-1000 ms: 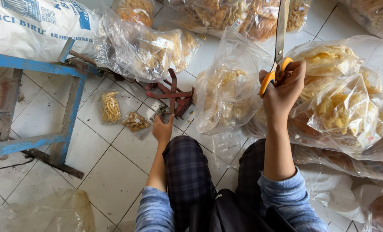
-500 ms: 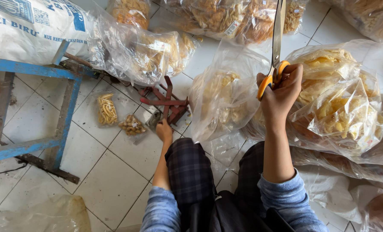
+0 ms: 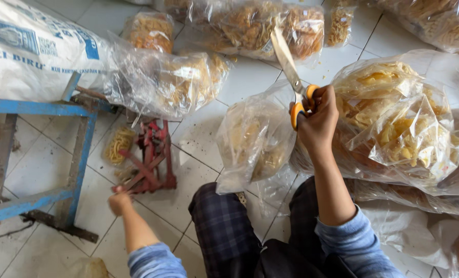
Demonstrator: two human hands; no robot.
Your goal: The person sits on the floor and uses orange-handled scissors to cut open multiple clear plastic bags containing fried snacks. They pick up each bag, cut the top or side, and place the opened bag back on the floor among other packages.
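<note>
My right hand (image 3: 318,121) is raised and closed around the orange handles of a pair of scissors (image 3: 291,69), blades pointing up and away. It hovers beside a clear plastic bag of yellow crackers (image 3: 255,139). My left hand (image 3: 119,201) reaches low to the left and grips the handle end of a red metal tool (image 3: 149,159) lying on the white tiled floor. Both sleeves are blue, and my legs in dark checked trousers (image 3: 224,231) lie between the arms.
Large clear bags of crackers (image 3: 399,123) crowd the right side and the back (image 3: 250,25). A blue metal frame (image 3: 80,154) stands at left under a white printed sack (image 3: 34,51). Another bag of crackers (image 3: 162,82) and a small packet (image 3: 117,145) lie near the red tool.
My left hand has moved left and nearer to me, now holding the red tool's handle end. The scissors in my right hand have tilted so the blades lean left.
</note>
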